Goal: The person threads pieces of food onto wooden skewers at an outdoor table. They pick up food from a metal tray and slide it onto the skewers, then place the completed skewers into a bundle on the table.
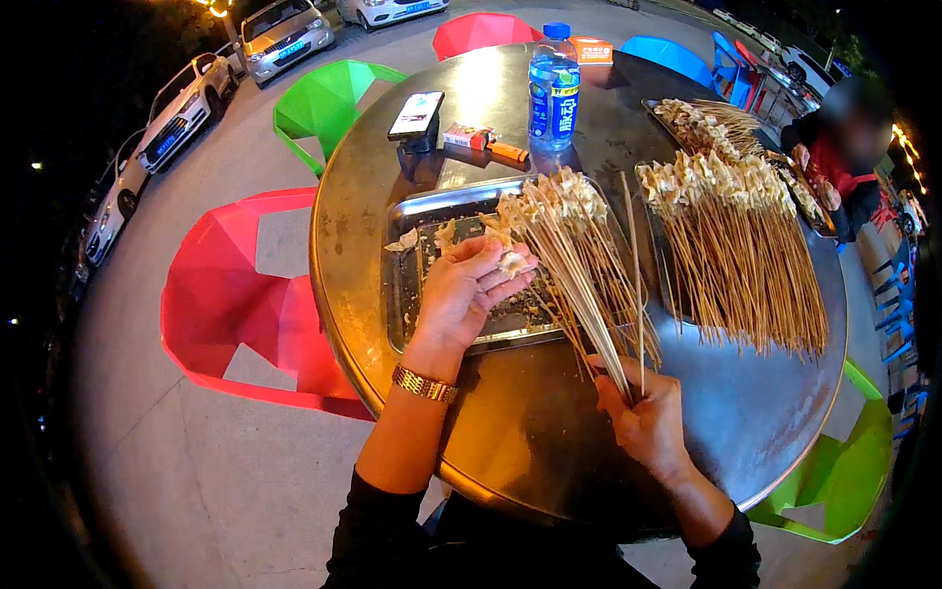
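My left hand [478,283] holds a small pale piece of food [513,263] on its fingers, above a shallow metal tray [508,341]. Crumbs and a few loose food pieces [403,241] lie in that tray and on its left rim. My right hand [644,416] grips a bundle of thin wooden skewers [570,283] near their lower ends, and one skewer [631,258] stands apart from the rest. Behind the bundle, loaded skewers [581,195] rest with their pale food ends in the tray. Their sticks partly overlap with the held bundle.
To the right, many loaded skewers [743,258] lie on another tray, with more skewers [706,125] behind. A drink bottle [554,92], phone [416,115], cigarette pack [469,135] and lighter [508,152] stand or lie farther back. Another person [839,162] sits at right. Plastic chairs [221,294] surround the round table [515,456].
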{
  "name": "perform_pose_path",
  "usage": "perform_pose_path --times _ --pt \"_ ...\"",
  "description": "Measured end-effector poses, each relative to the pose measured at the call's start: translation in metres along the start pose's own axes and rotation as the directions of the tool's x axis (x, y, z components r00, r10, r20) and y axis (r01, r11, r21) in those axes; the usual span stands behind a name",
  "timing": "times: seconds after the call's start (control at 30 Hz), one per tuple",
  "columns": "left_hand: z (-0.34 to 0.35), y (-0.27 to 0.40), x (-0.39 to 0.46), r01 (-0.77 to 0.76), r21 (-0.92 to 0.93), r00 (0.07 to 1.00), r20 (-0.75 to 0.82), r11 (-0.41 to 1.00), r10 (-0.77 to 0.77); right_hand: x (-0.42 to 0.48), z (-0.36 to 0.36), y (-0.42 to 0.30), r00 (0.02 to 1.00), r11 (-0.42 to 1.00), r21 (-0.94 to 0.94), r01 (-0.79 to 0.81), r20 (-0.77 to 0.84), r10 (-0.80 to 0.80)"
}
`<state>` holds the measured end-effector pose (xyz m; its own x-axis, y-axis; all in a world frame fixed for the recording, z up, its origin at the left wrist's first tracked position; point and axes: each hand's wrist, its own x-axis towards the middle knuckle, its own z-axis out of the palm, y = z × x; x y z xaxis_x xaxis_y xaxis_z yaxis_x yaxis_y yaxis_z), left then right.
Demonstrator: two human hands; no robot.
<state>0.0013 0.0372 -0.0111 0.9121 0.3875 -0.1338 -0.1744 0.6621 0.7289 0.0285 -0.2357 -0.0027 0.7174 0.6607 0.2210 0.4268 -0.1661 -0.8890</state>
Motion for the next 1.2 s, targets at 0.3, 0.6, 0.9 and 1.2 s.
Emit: perform_pose_path --times 0.3,0.6,0.9,1.2 --pt "0.004 -0.005 -0.002 -0.008 0.026 0.998 -0.055 1.000 0.010 0.000 0.001 0.003 0.994 0.992 0.072 -0.104 0.028 0.102" --pt "0.007 -0.010 -0.003 0.021 -0.025 1.000 0.001 0.999 -0.021 0.006 0.009 0.006 0.997 0.997 0.056 -0.060 -0.045 0.063" --pt "0.015 -0.012 -0.005 -0.004 -0.086 0.995 0.095 0.996 0.012 0.007 0.008 -0.001 0.995 0.999 0.033 -0.033 -0.095 0.036" --pt "0.021 -0.018 -0.007 -0.042 0.058 0.995 0.093 0.997 0.037 0.007 0.006 0.001 0.994 0.994 0.087 -0.071 -0.071 0.078"
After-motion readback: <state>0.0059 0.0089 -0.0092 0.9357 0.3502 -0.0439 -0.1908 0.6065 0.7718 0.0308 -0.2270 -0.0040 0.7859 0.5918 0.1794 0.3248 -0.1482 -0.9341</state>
